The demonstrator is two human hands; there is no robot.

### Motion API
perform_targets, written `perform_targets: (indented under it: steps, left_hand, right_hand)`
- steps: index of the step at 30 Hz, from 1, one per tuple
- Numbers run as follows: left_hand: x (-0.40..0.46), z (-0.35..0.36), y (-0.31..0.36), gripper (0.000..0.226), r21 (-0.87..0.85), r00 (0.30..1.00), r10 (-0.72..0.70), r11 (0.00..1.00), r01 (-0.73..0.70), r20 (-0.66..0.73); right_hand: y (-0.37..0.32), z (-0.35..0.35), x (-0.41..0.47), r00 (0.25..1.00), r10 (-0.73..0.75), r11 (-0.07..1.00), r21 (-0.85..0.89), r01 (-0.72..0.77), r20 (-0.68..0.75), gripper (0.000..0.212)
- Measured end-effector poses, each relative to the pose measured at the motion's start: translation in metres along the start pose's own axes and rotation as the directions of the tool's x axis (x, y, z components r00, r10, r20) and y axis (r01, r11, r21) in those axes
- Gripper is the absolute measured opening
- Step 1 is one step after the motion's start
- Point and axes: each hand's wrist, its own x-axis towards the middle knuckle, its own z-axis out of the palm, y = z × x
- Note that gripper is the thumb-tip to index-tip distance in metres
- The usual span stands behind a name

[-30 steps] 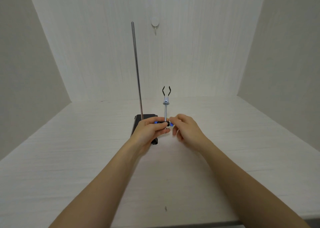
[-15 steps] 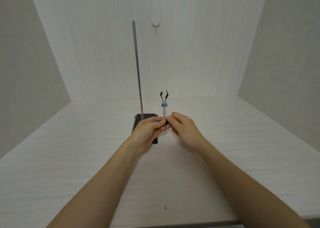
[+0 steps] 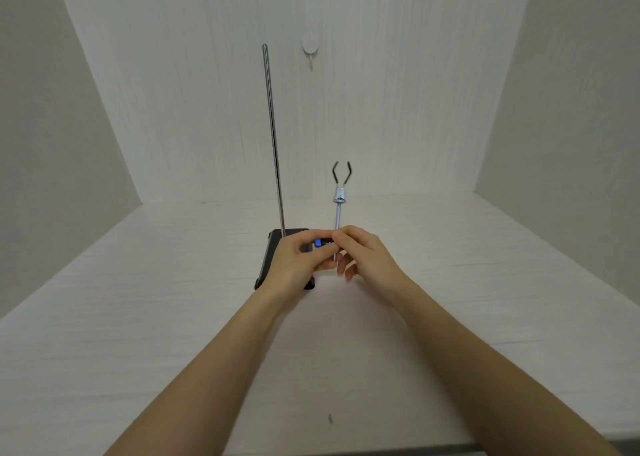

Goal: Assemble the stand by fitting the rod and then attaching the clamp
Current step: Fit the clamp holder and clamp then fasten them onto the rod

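Observation:
A thin metal rod [image 3: 273,137] stands upright in the black base [image 3: 277,237] on the white table. To its right I hold the clamp [image 3: 338,196] upright, its black two-pronged jaw at the top and its silver stem running down between my hands. My left hand [image 3: 298,261] pinches the black and blue boss head [image 3: 318,243] at the stem's lower end. My right hand [image 3: 367,253] has its fingertips closed on the same spot from the right. The clamp is apart from the rod.
A white adhesive hook [image 3: 309,49] is stuck on the back wall above the rod. White walls close in the left, right and back. A small dark mark [image 3: 330,418] lies on the table near its front edge [image 3: 450,450].
The clamp's jaw has turned about its stem, edge-on half a second ago and facing me again now. My right fingers shifted on the boss head. Rod and base have not moved.

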Motion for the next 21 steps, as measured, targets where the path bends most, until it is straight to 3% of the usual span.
perform_targets:
  steps: [7,10,13,16,19,21]
  left_hand:
    - [0.0011,0.0043,-0.0013,0.019,0.295,0.987,0.12,0.952,-0.084,-0.108]
    - [-0.0007,0.0045,-0.002,0.008,0.433,0.972,0.235,0.879,-0.201,-0.025]
    - [-0.0021,0.0024,-0.0038,0.013,0.573,0.931,0.359,0.751,-0.329,0.064]
    - [0.0,-0.0023,-0.006,0.028,0.655,0.929,0.355,0.678,-0.332,0.103]
    - [-0.0023,-0.0006,-0.0052,0.035,0.669,0.943,0.308,0.676,-0.309,0.124]
    - [-0.0042,0.0033,-0.0043,0.035,0.663,0.957,0.263,0.696,-0.276,0.122]
  right_hand:
    - [-0.0007,-0.0032,0.0019,0.998,0.044,0.995,0.092,-0.039,-0.052,0.02]
    - [-0.0013,-0.0048,0.0034,0.991,0.085,0.991,0.116,-0.073,-0.1,0.02]
    - [-0.0001,-0.0042,0.0037,0.985,0.122,0.99,0.081,-0.112,-0.125,0.029]
    - [-0.0004,-0.003,0.0038,0.984,0.139,0.988,0.088,-0.13,-0.109,0.034]
    - [-0.0028,-0.0026,0.0023,0.985,0.149,0.986,0.091,-0.142,-0.084,0.033]
    - [-0.0021,-0.0026,0.0013,0.991,0.1,0.995,-0.009,-0.101,-0.087,0.032]
